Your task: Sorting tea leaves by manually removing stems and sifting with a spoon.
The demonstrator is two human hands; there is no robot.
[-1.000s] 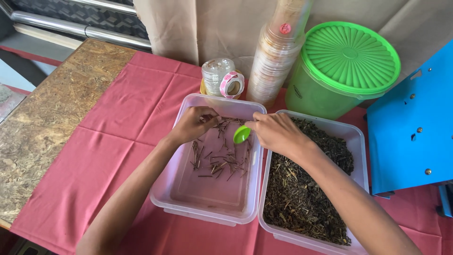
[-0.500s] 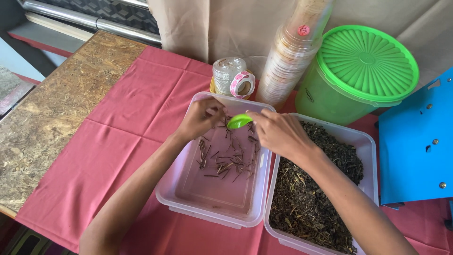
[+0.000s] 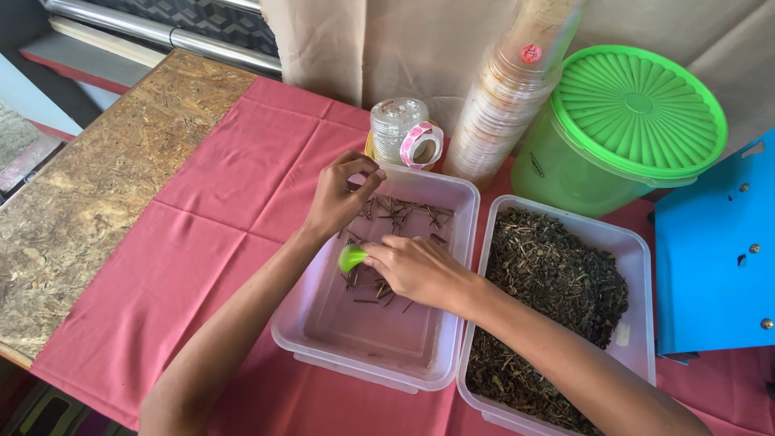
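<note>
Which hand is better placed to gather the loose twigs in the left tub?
Right, probably. The right hand holds the small green scoop low inside the clear tub, beside the scattered twigs. The left hand hovers pinched at the tub's far rim, with no tool.

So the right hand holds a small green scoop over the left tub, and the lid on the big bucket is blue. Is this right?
Not quite. In the head view the lid on the big bucket is green, not blue. The rest holds: the right hand holds a small green scoop over the left tub.
</note>
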